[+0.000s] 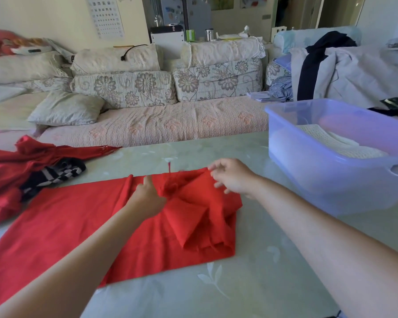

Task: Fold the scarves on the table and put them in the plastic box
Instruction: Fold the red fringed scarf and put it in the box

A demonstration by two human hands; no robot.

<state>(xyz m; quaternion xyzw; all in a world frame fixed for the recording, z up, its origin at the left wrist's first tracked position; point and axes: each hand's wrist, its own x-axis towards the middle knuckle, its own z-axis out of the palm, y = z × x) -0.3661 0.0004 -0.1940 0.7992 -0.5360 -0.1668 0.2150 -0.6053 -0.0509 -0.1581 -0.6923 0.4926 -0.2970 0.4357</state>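
A red scarf (pixel 83 228) lies spread across the table (pixel 251 283), its right end bunched into loose folds. My left hand (pixel 147 198) presses down on the scarf near its far edge, fingers gripping the cloth. At the far right corner of the scarf, my right hand (pixel 230 177) pinches the fabric between thumb and fingers. A translucent blue plastic box (pixel 326 180) stands at the right of the table, with a folded cream scarf (pixel 340 143) inside. Another red scarf (pixel 7 171) and a black-and-white checked scarf (pixel 53 175) lie heaped at the left.
A sofa (pixel 152 125) with floral cushions runs along the far side of the table. Clothes are piled on the sofa at the right (pixel 345 72). A grey pillow (pixel 67 109) rests on the sofa's left part.
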